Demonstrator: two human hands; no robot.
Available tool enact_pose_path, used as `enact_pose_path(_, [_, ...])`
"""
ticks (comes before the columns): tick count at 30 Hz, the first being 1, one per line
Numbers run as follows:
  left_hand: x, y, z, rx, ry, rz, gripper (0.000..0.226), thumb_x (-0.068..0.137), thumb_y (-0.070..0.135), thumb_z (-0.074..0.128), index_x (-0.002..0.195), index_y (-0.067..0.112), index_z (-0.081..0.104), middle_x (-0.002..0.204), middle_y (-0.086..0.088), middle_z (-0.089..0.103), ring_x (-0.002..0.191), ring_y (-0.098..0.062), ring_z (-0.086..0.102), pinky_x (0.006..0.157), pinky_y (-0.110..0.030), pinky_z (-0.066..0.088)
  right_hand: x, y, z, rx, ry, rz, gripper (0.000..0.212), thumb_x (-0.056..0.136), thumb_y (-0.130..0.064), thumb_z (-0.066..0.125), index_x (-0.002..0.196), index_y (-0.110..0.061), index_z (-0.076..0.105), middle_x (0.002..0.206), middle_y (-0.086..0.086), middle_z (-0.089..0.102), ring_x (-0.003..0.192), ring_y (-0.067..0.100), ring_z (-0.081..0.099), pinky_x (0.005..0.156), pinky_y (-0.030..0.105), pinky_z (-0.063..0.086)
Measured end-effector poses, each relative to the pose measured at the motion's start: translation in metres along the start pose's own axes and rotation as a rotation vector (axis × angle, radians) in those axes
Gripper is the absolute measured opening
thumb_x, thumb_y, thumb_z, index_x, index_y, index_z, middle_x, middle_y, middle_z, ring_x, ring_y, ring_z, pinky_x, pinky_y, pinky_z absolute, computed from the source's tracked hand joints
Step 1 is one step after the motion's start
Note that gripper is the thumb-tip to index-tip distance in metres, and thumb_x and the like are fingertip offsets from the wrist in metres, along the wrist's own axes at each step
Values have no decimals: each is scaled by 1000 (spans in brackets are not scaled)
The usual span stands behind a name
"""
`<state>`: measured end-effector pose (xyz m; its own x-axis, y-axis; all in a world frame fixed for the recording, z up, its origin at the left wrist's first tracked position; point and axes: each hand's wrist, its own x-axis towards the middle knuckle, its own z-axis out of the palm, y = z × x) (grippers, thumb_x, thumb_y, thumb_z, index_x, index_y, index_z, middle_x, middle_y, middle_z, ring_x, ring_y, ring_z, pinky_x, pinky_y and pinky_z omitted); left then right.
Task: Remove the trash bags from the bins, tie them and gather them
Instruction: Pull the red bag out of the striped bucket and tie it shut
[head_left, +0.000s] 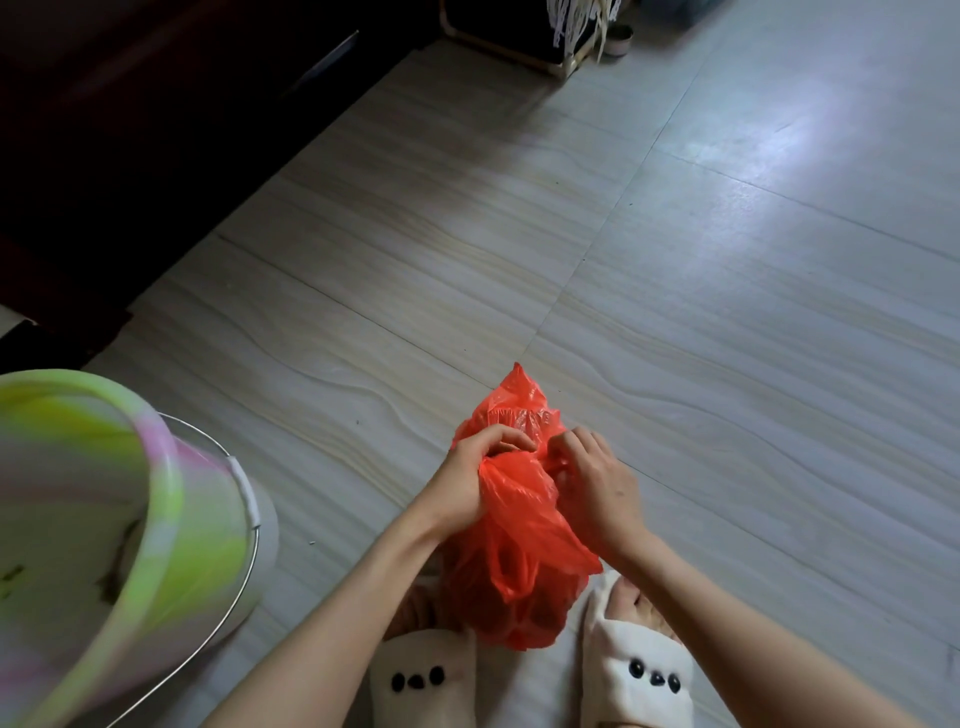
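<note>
The red trash bag (519, 545) was out of the bin (104, 519) and hung just above the floor (675, 260), in front of the person's two white slippers (636, 670), with its lower bulge between the feet. The bin, a pale bucket streaked green and pink with a wire handle, stood well to the left of the bag and looked empty of any liner, only a few dark specks on its inner wall.

Both hands were clamped on the bag's neck. The left hand (470, 480) gripped the gathered plastic on the left side of the bag, fingers curled over the top. The right hand (597, 486) pinched the plastic on the right side, fingertips tucked into the folds. The two hands sat close together, almost touching across the bunch. A loose flap of plastic stood up beyond the hands, on the far side of the bag.

The step in hand seemed to be the tying. To do it well, the two bunched ends would need to be kept long enough to cross and pull through, so the grip should stay low on the neck, near the contents. Thin film of this sort tears if yanked, so a steady pull outward would serve better than a jerk. The bag's weight should rest on the floor while the knot closes, lest it swing and slip
</note>
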<state>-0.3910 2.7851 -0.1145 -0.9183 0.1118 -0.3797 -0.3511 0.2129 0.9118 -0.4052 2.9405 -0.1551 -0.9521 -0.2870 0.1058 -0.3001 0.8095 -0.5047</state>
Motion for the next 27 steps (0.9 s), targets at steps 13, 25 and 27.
enact_pose_path(13, [3, -27, 1, 641, 274, 623, 17, 75, 4, 50, 70, 12, 64, 92, -4, 70, 87, -12, 56, 76, -21, 45, 22, 7, -23, 557, -332, 262, 38, 68, -13, 44, 95, -15, 71, 107, -2, 52, 108, 15, 47, 87, 26, 36])
enact_pose_path(25, [3, -44, -7, 749, 280, 685, 4, 79, 19, 55, 83, 22, 55, 107, 0, 43, 92, -18, 54, 66, -29, 52, 24, 4, -19, 399, -467, 29, 17, 87, -16, 53, 94, -3, 61, 85, 3, 52, 79, 18, 49, 67, 21, 36])
enact_pose_path(27, [2, -44, -15, 861, 210, 631, 15, 76, 28, 54, 91, 25, 56, 111, 0, 42, 100, -19, 47, 78, -30, 47, 20, 9, -20, 280, -414, -90, 27, 84, -26, 40, 91, -6, 57, 85, 4, 53, 77, 20, 49, 67, 29, 40])
